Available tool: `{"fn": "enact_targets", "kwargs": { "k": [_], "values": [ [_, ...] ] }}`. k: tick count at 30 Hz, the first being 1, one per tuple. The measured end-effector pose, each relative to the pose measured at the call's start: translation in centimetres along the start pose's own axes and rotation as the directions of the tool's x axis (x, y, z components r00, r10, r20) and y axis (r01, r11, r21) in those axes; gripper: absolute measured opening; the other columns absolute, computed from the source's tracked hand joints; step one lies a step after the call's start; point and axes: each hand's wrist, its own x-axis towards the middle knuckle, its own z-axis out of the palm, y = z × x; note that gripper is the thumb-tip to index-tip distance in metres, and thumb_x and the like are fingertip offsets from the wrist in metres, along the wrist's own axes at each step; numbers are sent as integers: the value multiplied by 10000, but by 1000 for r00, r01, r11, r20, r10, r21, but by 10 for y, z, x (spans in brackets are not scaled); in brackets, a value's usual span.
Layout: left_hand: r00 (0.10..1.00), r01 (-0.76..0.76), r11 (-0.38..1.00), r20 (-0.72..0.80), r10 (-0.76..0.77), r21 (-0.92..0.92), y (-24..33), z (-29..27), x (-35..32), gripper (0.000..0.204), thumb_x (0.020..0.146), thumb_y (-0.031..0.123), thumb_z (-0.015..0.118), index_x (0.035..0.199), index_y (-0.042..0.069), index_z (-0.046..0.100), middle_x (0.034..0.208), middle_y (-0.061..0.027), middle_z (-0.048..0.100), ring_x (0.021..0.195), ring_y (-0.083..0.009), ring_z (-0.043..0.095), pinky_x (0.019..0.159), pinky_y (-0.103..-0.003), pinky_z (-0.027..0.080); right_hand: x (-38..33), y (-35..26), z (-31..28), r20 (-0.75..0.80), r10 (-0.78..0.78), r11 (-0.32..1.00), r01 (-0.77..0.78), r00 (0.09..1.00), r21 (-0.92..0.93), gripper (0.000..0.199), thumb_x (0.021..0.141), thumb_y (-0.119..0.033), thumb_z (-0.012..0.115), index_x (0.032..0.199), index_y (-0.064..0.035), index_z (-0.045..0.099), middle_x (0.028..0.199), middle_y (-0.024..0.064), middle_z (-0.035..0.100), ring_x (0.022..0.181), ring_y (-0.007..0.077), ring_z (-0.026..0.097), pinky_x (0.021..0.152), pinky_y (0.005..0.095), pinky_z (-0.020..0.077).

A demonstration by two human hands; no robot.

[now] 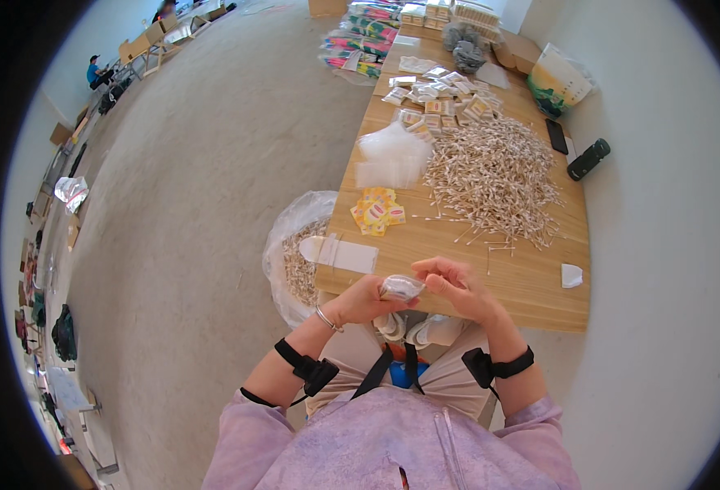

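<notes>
your left hand point(365, 300) and right hand point(456, 287) both pinch the small clear plastic packet point(401, 287); loosen either grip and it could drop past the 6 o'clock edge of the pale wooden table point(531, 282).

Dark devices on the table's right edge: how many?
2. A flat black phone-like slab lies on the wooden table near its right edge; a chunkier black device overhangs that edge just beyond. Others may be hidden.

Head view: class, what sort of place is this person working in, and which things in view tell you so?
Probably a small packing workshop. A long wooden table holds a big heap of cotton swabs, stacked clear bags and filled small packets; both hands hold a small clear packet.
</notes>
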Motion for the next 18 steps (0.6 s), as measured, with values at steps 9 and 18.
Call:
{"fn": "enact_targets", "kwargs": {
  "k": [9, 18],
  "values": [
    [998, -36, 999, -41, 37, 10, -2, 2, 6, 248, 854, 71, 641, 1098, 33, 637, 1017, -13, 676, 928, -85, 597, 853, -253, 473, -9, -19, 4, -104, -491, 781, 384, 865, -492, 213, 752, -95, 718, 955, -91, 652, 949, 59, 590, 871, 192, 582, 743, 292, 478],
    [993, -51, 994, -102, 61, 99, 5, 6, 1, 182, 858, 67, 627, 1034, 32, 653, 951, -31, 683, 885, -83, 598, 802, -252, 484, -12, -25, 19, -11, -571, 520, 351, 821, -778, 127, 715, -40, 682, 807, -82, 605, 940, 70, 555, 869, 248, 558, 726, 349, 478]
  ]
}}
